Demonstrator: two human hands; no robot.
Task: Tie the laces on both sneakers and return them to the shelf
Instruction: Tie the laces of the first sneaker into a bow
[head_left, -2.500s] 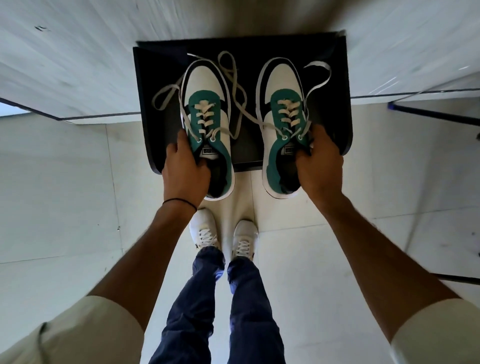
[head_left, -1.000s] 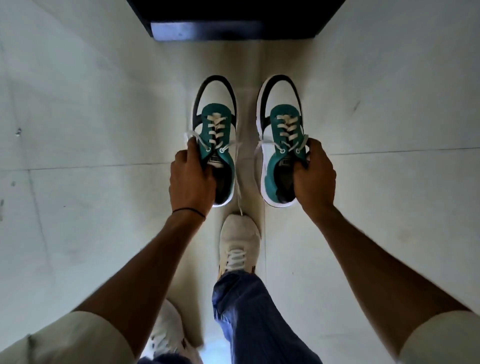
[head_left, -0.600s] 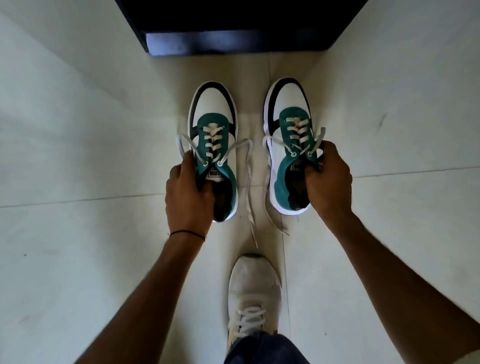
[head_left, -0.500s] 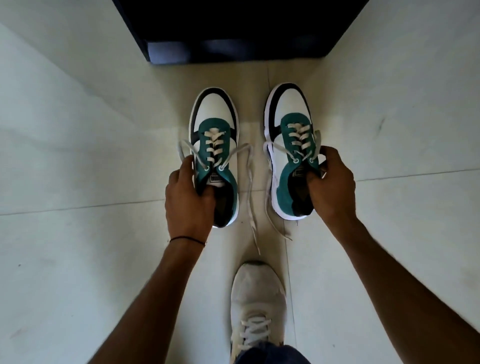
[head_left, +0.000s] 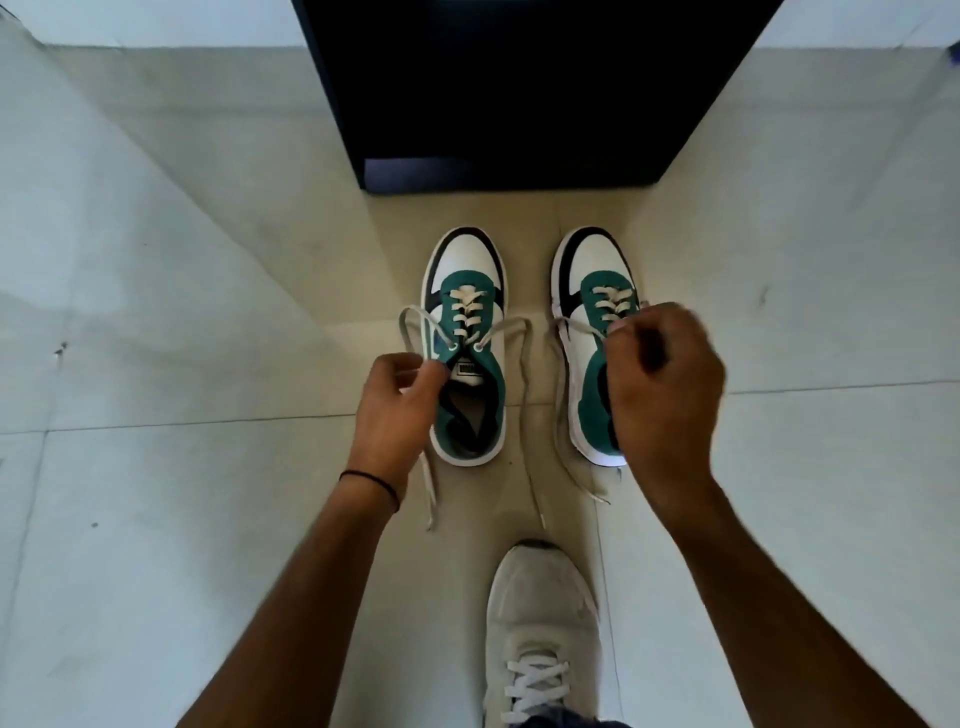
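Two sneakers on the floor tiles, toes pointing away from me toward the shelf (head_left: 519, 78), side by side, a gap between them. Both white with green tongue panels and black trim. Left sneaker (head_left: 466, 332): laces (head_left: 511, 332) untied, ends trailing back along both sides. Right sneaker (head_left: 592, 312): heel part hidden, laces loose too. The shelf is dark, low, just beyond the toes.

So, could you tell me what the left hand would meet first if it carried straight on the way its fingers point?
Probably the left sneaker: the left hand points toward its tongue, holding a lace. Depth is unclear.
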